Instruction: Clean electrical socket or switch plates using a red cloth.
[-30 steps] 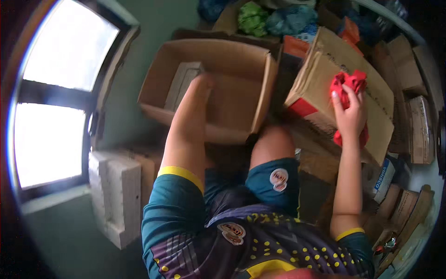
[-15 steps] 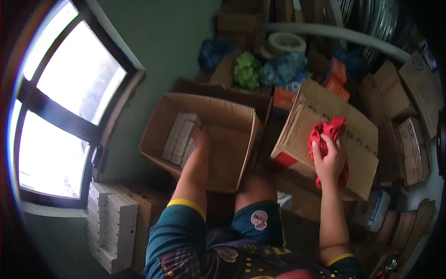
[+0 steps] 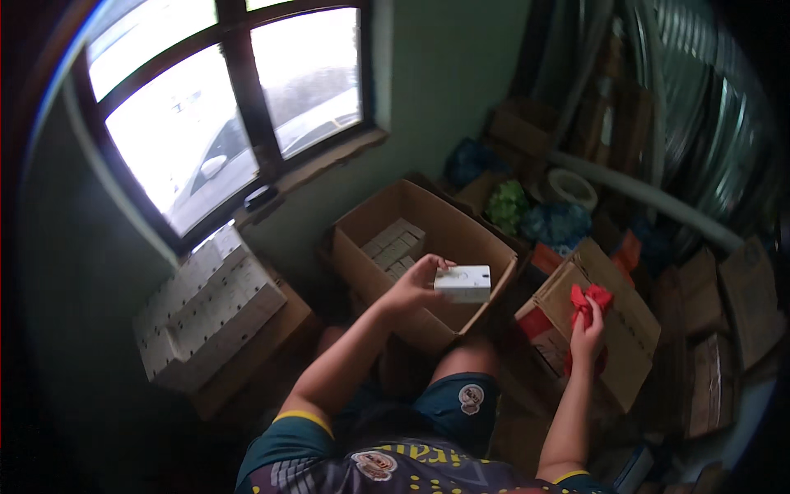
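A small white box [image 3: 466,281] is gripped in my left hand [image 3: 411,285], raised over the front of an open cardboard carton [image 3: 453,235]. Several similar white boxes [image 3: 395,243] lie in rows along that carton's left side. My right hand [image 3: 586,333] has its fingers closed on a crumpled red cloth [image 3: 591,298], against the top of a closed, tilted cardboard box [image 3: 625,346] at the right. At the left, a stepped stack of white boxes [image 3: 210,317] stands on a brown carton [image 3: 247,366] below the window.
A framed window [image 3: 259,115] fills the upper left. Behind the open carton lie a green plastic bag [image 3: 507,206], blue bags [image 3: 555,222], a tape roll [image 3: 572,188] and a long pale tube [image 3: 642,202]. More cardboard [image 3: 745,305] crowds the right, below clear sheeting [image 3: 716,115].
My left hand has come up from inside the carton with a white box. My right hand still holds the red cloth. The view has swung, showing more of the window.
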Available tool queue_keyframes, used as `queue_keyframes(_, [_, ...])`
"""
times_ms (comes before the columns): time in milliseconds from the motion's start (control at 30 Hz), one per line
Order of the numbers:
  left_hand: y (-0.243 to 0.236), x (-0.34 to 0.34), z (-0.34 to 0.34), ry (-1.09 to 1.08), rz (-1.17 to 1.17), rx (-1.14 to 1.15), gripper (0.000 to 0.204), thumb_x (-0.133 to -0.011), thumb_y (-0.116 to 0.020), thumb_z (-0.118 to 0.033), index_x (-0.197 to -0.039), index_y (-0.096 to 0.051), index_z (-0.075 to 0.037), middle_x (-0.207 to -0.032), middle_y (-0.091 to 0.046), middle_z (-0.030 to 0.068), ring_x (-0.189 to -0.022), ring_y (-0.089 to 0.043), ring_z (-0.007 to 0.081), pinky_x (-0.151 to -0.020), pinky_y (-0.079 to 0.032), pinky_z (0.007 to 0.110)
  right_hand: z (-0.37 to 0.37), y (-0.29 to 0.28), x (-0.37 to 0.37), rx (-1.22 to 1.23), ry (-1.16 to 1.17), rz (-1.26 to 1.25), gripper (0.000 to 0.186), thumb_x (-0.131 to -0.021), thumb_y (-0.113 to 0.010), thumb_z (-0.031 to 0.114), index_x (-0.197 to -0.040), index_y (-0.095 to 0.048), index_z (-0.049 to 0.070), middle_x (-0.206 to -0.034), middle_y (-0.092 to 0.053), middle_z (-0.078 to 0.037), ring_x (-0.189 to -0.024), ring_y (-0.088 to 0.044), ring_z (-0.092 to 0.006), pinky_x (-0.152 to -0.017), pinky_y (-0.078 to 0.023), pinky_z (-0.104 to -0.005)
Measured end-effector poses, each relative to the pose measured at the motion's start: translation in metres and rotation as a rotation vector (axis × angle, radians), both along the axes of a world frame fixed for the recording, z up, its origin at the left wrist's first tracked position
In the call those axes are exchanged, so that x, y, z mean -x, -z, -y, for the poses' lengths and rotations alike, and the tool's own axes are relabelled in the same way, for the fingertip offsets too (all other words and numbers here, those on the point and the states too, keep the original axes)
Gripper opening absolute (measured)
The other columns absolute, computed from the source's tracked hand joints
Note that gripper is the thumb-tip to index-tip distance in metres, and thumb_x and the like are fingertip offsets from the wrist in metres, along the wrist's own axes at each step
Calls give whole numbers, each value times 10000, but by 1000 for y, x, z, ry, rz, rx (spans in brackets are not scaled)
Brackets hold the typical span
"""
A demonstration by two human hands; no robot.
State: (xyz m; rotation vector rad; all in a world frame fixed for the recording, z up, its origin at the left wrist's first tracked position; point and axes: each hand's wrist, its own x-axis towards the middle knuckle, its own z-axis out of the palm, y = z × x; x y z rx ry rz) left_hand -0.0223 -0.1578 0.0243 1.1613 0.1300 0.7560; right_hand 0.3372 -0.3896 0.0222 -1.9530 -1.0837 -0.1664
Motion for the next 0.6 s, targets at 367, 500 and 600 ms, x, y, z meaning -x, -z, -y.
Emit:
queue_keyframes(367, [-114, 73, 138, -417, 230, -64, 886, -887, -706, -102, -1594, -172, -104, -1419, -416, 117, -1322, -450, 224, -1085, -386, 353, -26, -89, 268, -631, -656, -446, 1141, -792, -551, 847, -1489, -387, -42, -1507, -432, -178, -1438, -343, -299, -1179, -306, -459])
queue_keyframes(500, [-114, 84, 140, -327, 350, 232, 900, -914, -710, -233, -1587, -148, -30, -1473, -456, 195, -1335, -496, 282, -1114, -404, 405, -22, -86, 272, -553, -675, -72, 1372, -552, -961, 548, -1574, -192, 52, -1535, -323, -165, -1417, -365, -339, -1180, -323, -495])
queue_keyframes(600, [-110, 89, 138, -133, 370, 256, 892, -902, -720, -248, -1570, -187, 7, -1481, -477, 240, -1341, -516, 313, -1141, -394, 434, -25, -107, 292, -692, -663, -119, 1469, -525, -1006, 415, -1595, -52, 94, -1522, -335, -183, -1401, -396, -350, -1176, -343, -500])
